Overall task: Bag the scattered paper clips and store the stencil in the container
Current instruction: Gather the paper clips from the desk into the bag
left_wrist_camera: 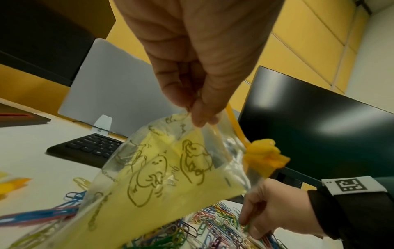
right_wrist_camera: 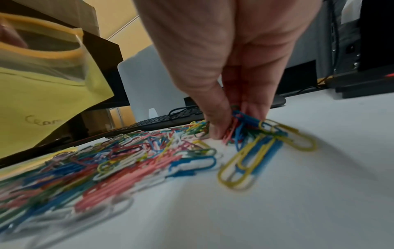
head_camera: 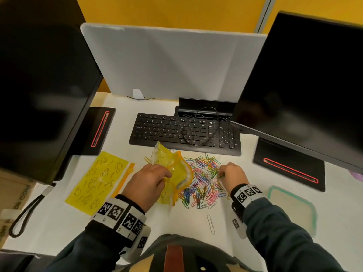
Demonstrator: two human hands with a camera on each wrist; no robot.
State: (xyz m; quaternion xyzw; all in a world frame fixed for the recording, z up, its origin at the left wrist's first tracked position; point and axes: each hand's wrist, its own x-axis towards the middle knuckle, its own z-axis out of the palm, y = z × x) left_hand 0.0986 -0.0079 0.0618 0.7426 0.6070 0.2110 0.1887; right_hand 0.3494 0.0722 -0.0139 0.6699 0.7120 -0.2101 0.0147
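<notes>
A heap of coloured paper clips [head_camera: 204, 179] [right_wrist_camera: 119, 156] lies on the white desk in front of the keyboard. My left hand [head_camera: 151, 181] [left_wrist_camera: 198, 109] pinches the edge of a yellow zip bag [head_camera: 176, 173] [left_wrist_camera: 162, 170] and holds it lifted beside the heap, its mouth gaping toward the clips. My right hand [head_camera: 225, 174] [right_wrist_camera: 232, 124] pinches a small bunch of clips at the heap's right edge. A yellow stencil sheet [head_camera: 96, 181] with drawn figures lies flat to the left. A clear container with a teal rim [head_camera: 294, 205] sits at the right.
A black keyboard [head_camera: 184, 132] with a cable across it lies behind the clips. Two dark monitors [head_camera: 306, 79] on black bases [head_camera: 288, 169] flank the desk, with a grey divider panel [head_camera: 172, 61] behind. One large white clip [head_camera: 211, 224] lies alone near me.
</notes>
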